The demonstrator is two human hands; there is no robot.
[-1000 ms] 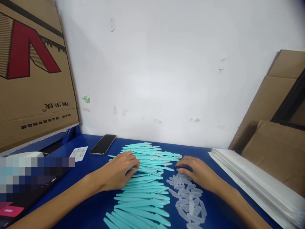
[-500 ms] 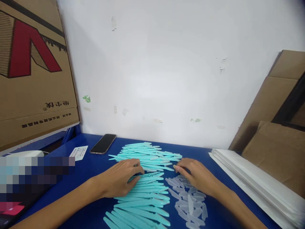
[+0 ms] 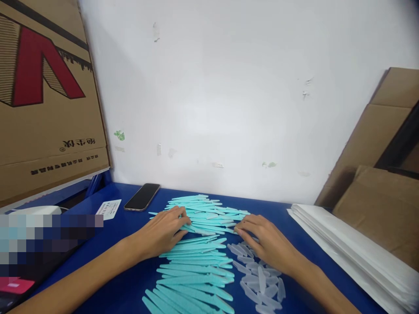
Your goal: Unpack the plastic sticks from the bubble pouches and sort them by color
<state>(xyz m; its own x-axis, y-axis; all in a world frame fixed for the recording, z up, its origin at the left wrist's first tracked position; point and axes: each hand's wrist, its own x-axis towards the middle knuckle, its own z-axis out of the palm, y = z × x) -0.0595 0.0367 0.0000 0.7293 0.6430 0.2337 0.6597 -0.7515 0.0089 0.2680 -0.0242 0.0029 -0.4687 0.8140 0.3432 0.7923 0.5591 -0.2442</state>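
Many slim turquoise sticks, which look like eyebrow razors [image 3: 196, 279], lie in a long spread on the blue table, their narrower ends toward the right. My left hand [image 3: 168, 229] is over the left side of the upper pile [image 3: 209, 213], its thumb and curled fingers closing around the left end of one razor. At the right ends of the same pile, my right hand [image 3: 258, 235] pinches a razor's tip between thumb and fingers. Partly under my right hand and nearer me lies a heap of small translucent caps [image 3: 262, 279].
A phone [image 3: 142, 197] and a printed card [image 3: 108, 209] lie at the back left. Folded white sheets [image 3: 347, 253] rest along the right, beside cardboard [image 3: 379, 209]. A large printed carton [image 3: 52, 131] stands on the left. Behind the table rises a white wall [image 3: 209, 96].
My left hand has moved up and slightly left, from the gap between the piles onto the upper pile. My right hand has shifted a little left, onto the razor ends.
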